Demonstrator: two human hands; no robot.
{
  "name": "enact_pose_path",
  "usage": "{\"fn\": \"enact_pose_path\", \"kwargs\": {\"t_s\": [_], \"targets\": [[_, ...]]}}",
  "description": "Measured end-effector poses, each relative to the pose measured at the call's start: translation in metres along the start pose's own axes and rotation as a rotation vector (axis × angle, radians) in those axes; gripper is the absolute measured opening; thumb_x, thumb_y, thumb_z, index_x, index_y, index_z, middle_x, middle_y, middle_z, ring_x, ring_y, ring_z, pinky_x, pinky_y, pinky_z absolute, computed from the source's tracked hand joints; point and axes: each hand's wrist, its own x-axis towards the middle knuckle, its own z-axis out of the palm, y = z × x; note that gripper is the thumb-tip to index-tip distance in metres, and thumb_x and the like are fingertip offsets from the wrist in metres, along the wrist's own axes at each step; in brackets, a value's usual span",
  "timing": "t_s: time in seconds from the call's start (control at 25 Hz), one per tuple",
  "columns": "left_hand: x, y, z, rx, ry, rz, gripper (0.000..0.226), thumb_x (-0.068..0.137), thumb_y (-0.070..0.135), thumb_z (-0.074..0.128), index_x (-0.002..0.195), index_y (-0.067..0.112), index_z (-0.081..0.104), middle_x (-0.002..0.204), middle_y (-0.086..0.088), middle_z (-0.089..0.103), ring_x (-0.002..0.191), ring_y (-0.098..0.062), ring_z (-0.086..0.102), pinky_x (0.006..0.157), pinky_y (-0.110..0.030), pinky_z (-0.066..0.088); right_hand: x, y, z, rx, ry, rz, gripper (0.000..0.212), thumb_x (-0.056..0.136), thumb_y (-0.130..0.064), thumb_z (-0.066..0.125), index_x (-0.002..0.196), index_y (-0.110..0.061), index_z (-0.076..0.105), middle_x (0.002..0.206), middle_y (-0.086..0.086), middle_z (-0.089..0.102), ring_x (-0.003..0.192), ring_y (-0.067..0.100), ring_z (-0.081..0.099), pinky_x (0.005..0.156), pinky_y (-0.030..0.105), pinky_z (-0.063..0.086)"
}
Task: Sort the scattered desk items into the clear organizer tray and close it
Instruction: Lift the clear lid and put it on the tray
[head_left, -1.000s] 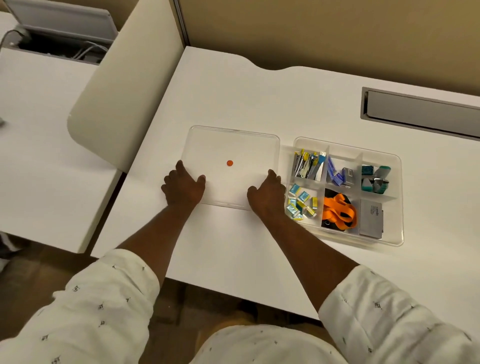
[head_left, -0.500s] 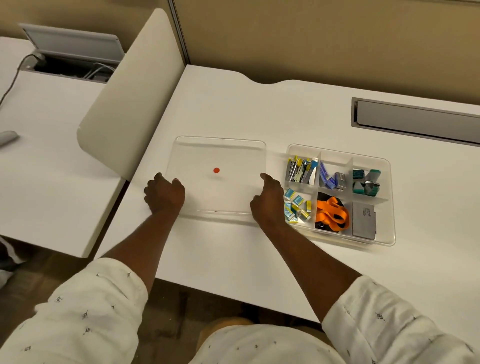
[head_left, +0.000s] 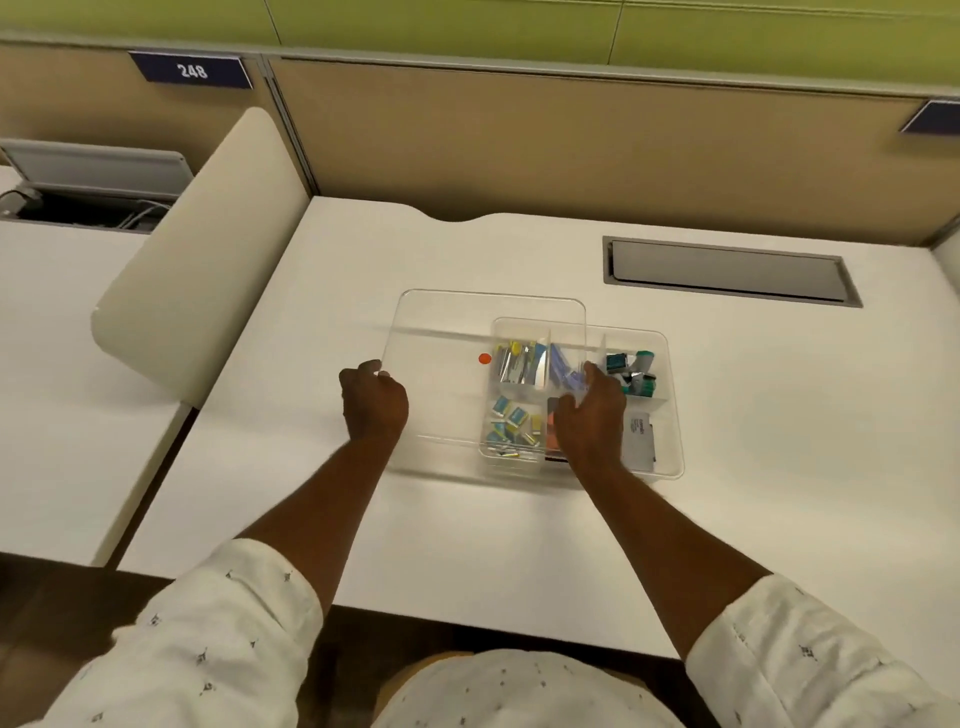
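A clear lid with a small orange dot is held above the desk, overlapping the left half of the clear organizer tray. My left hand grips the lid's left edge. My right hand grips its right edge, over the tray's middle. Seen through the lid are metal clips and small blue-yellow packets. Teal-grey items and a grey card lie in the uncovered right compartments. An orange item is mostly hidden under my right hand.
The white desk has a grey cable hatch at the back right. A beige divider panel stands at the left, with a neighbouring desk beyond it. Tan partition walls rise behind.
Both hands lifted the lid off the desk and carried it right, so it now overlaps the tray's left half. The camera view tilted up.
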Motion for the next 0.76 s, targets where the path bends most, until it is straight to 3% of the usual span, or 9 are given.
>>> {"fn": "enact_pose_path", "kwargs": {"t_s": [0.2,0.36,0.48,0.76], "targets": [[-0.042,0.027,0.049,-0.059,-0.136,0.131,0.033,0.094,0.003,0.045,0.124,0.006,0.06,0.122,-0.017,0.053,0.112,-0.033,0.058,0.099,-0.036,0.044,0.025,0.049,-0.062,-0.158,0.099,0.006,0.044,0.092,-0.007,0.054,0.136,-0.006,0.051,0.129,0.018,0.053,0.122,0.034,0.049,0.1,0.042,0.045],[-0.06,0.04,0.078,-0.043,-0.2,0.195,0.031,0.096,0.007,0.051,0.125,0.005,0.06,0.123,-0.017,0.058,0.118,-0.032,0.056,0.101,-0.039,0.044,0.036,0.08,-0.091,-0.194,0.11,0.039,0.042,0.091,-0.002,0.053,0.133,-0.004,0.054,0.124,0.019,0.056,0.116,0.037,0.053,0.096,0.045,0.047],[-0.067,0.042,0.094,-0.032,-0.203,0.199,0.03,0.095,0.008,0.053,0.125,0.006,0.06,0.126,-0.016,0.058,0.12,-0.032,0.056,0.103,-0.04,0.044,0.04,0.095,-0.098,-0.205,0.103,0.062,0.043,0.09,0.001,0.053,0.133,-0.003,0.054,0.122,0.019,0.058,0.113,0.039,0.055,0.095,0.05,0.048],[-0.073,0.039,0.102,0.029,-0.157,0.179,0.03,0.097,0.008,0.053,0.126,0.005,0.059,0.128,-0.017,0.057,0.12,-0.033,0.056,0.1,-0.04,0.046,0.039,0.111,-0.099,-0.207,0.013,0.047,0.043,0.094,-0.003,0.054,0.137,-0.006,0.052,0.127,0.015,0.057,0.118,0.033,0.053,0.098,0.043,0.045]]}}
